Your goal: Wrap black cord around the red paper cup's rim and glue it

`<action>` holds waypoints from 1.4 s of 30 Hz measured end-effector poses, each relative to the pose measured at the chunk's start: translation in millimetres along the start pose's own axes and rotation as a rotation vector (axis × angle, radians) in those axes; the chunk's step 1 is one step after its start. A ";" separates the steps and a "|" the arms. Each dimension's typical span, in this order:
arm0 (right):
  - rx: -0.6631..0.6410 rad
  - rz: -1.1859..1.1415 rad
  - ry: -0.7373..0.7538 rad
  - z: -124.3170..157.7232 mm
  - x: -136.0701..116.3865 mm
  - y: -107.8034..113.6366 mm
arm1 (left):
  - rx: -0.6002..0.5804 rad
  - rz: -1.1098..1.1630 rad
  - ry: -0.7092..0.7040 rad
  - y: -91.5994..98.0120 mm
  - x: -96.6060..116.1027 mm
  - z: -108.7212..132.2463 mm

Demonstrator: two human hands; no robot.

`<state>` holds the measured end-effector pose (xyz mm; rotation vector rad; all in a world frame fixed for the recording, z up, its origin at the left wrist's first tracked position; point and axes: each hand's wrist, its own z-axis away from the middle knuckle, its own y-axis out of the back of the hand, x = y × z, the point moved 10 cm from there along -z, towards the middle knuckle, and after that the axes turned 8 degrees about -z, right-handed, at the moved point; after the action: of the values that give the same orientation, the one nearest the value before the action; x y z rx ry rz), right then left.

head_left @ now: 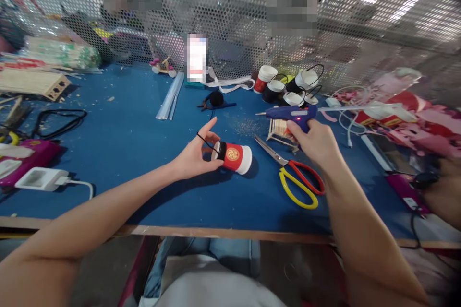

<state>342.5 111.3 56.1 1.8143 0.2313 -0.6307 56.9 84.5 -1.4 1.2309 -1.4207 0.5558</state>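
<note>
My left hand (194,157) is closed round the black-banded end of a small white paper cup (236,158), which is tipped on its side. A red wrap with a gold emblem covers the cup's middle, and a black cord loops from it over my fingers. In my right hand (322,141) is a blue hot glue gun (288,113), its nozzle pointing left and its red light lit. A long clear glue stick (356,108) sticks out of its back. Below the gun, scissors (283,160) with one yellow and one red handle lie spread.
Several cups with black cords (275,87) stand at the back before a perforated metal screen (237,19). Spare glue sticks (171,96) lie left of a phone (197,57). Purple power strips (36,156) and cables sit at both sides. Another person's hand (444,192) is at far right.
</note>
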 end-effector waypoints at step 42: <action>-0.426 -0.615 0.508 79.2 -127.6 -69.1 | -0.169 -0.007 -0.035 -22.5 9.7 10.9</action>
<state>180.2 80.5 49.5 1.4447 1.2053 -0.4708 73.9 63.7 -2.1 1.1157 -1.4613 0.4020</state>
